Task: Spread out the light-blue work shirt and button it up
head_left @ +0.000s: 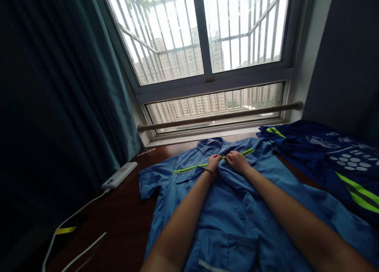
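A blue short-sleeved work shirt (183, 197) lies spread on the dark wooden surface, collar toward the window. A yellow-green stripe (189, 168) crosses its chest. My left hand (213, 162), with a beaded bracelet at the wrist, pinches the front placket at stripe height. Close beside it, my right hand (237, 161) also pinches the placket, fingers closed on the cloth. Whether a button sits between the fingertips is too small to tell. Lower on the front, a dark button (242, 214) shows on the fabric.
At right lies a dark blue garment (310, 153) with yellow-green stripes and white print. A white power strip or charger (120, 175) with a white cable (79, 209) rests at left by the blue curtain (118, 118). A metal rail (222, 117) runs before the window.
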### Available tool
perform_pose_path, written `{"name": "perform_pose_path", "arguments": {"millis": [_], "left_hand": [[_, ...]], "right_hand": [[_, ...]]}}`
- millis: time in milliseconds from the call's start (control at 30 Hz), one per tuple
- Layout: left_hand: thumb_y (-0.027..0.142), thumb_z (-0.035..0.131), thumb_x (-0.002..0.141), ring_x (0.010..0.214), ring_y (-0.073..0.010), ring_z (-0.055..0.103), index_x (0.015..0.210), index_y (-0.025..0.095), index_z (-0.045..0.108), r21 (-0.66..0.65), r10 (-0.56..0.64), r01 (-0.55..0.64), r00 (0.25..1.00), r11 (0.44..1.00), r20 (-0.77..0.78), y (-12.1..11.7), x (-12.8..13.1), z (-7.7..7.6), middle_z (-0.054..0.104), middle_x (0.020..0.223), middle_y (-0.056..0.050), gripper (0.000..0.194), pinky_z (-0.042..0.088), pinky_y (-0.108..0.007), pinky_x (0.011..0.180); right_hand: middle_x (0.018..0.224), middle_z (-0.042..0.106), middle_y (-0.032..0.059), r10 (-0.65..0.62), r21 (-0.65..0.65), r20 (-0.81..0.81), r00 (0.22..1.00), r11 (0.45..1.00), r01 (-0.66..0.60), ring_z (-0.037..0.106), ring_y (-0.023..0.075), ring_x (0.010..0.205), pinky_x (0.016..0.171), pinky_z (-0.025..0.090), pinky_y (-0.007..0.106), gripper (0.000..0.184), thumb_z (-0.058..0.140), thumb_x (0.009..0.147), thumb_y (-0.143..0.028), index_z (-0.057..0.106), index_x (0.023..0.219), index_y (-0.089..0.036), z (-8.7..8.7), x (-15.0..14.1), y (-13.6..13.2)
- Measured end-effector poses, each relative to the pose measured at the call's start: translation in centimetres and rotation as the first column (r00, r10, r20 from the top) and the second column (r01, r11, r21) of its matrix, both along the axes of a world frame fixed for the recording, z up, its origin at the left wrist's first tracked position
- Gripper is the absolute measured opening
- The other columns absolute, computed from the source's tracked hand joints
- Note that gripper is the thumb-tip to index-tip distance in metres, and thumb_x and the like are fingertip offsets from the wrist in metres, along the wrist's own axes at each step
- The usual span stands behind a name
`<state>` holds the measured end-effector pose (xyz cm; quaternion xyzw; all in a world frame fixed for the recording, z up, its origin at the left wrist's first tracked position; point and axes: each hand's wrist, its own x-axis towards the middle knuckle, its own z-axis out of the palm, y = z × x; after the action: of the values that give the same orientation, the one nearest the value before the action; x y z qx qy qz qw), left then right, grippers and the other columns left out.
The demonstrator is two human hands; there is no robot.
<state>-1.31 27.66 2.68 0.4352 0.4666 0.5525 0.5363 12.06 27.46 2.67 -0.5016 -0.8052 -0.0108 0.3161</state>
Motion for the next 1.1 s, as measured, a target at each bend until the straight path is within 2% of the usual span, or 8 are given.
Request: {"name": "perform_pose_path", "arguments": {"millis": [167,300,400,533,667,800,967,1100], "left_hand": [[0.004,0.055,0.059,0.087,-0.0195,0.052,0.058,0.019,0.056,0.118,0.201,-0.182,0.963,0.976,-0.177,0.2,-0.8,-1.0,0.056,0.063,-0.001,0.015,0.038,-0.024,0.074],[0.005,0.055,0.064,0.088,-0.0210,0.051,0.053,0.016,0.054,0.076,0.229,-0.217,0.939,0.973,-0.255,0.9,-1.7,-1.0,0.056,0.065,-0.003,0.015,0.039,-0.028,0.077],[0.018,0.053,0.076,0.085,-0.0172,0.053,0.075,0.012,0.058,0.004,0.184,-0.189,0.950,0.982,-0.254,1.5,-2.2,-0.9,0.058,0.084,-0.004,0.008,0.043,-0.032,0.076],[0.032,0.043,0.084,0.089,-0.0156,0.053,0.106,0.017,0.050,-0.049,0.117,-0.127,0.978,0.991,-0.175,2.1,-2.4,-0.9,0.051,0.108,-0.007,0.027,0.046,-0.035,0.076],[0.025,0.052,0.079,0.070,-0.0110,0.055,0.085,0.013,0.057,-0.070,0.099,-0.108,0.989,0.992,-0.111,2.5,-2.5,-1.5,0.058,0.082,-0.003,0.015,0.047,-0.028,0.066],[0.018,0.064,0.065,0.045,-0.0071,0.045,0.055,0.015,0.053,-0.061,0.162,-0.164,0.986,0.985,-0.044,2.9,-2.7,-2.3,0.047,0.047,0.005,0.015,0.040,-0.021,0.049],[0.026,0.071,0.056,0.040,-0.0064,0.040,0.059,0.014,0.056,-0.042,0.220,-0.219,0.975,0.975,0.019,3.0,-2.9,-2.6,0.047,0.043,0.006,0.019,0.033,-0.021,0.043],[0.029,0.069,0.058,0.036,-0.0058,0.036,0.061,0.015,0.057,-0.038,0.213,-0.211,0.977,0.977,0.029,3.1,-3.0,-2.7,0.041,0.039,0.008,0.019,0.031,-0.020,0.041]], "right_hand": [[0.096,0.057,0.0068,0.132,0.132,0.046,0.990,0.982,-0.136,0.051,0.0144,0.092,0.082,0.038,0.024,0.024,0.039,0.086,-0.022,0.057,0.100,-0.017,0.8,-1.2,-0.9],[0.102,0.057,0.0056,0.257,0.042,0.111,0.960,0.964,-0.262,0.053,0.0134,0.093,0.081,0.040,0.023,0.024,0.040,0.083,-0.017,0.058,0.099,-0.018,0.6,-1.9,-1.2],[0.106,0.057,0.0055,0.260,0.016,0.108,0.959,0.964,-0.264,0.052,0.0142,0.097,0.082,0.041,0.024,0.028,0.041,0.081,-0.015,0.057,0.103,-0.019,0.2,-2.0,-1.1],[0.106,0.058,0.0051,0.305,0.072,0.092,0.948,0.948,-0.311,0.051,0.0150,0.098,0.085,0.040,0.027,0.032,0.043,0.078,-0.011,0.058,0.104,-0.019,0.3,-2.0,-1.2],[0.099,0.060,0.0055,0.309,0.158,0.073,0.948,0.935,-0.317,0.051,0.0155,0.095,0.086,0.038,0.028,0.028,0.044,0.077,-0.011,0.060,0.099,-0.018,0.6,-2.2,-1.6],[0.094,0.059,0.0066,0.262,0.170,0.098,0.960,0.946,-0.275,0.052,0.0155,0.089,0.081,0.039,0.027,0.022,0.045,0.080,-0.019,0.060,0.095,-0.017,0.7,-2.5,-2.1],[0.082,0.058,0.0065,0.145,0.107,0.166,0.975,0.981,-0.164,0.053,0.0156,0.080,0.071,0.039,0.024,0.024,0.042,0.083,-0.029,0.059,0.096,-0.017,0.9,-2.7,-2.3],[0.082,0.057,0.0055,0.117,0.099,0.205,0.972,0.985,-0.140,0.053,0.0151,0.077,0.067,0.038,0.023,0.027,0.039,0.084,-0.032,0.058,0.100,-0.020,1.0,-2.6,-2.5]]}}
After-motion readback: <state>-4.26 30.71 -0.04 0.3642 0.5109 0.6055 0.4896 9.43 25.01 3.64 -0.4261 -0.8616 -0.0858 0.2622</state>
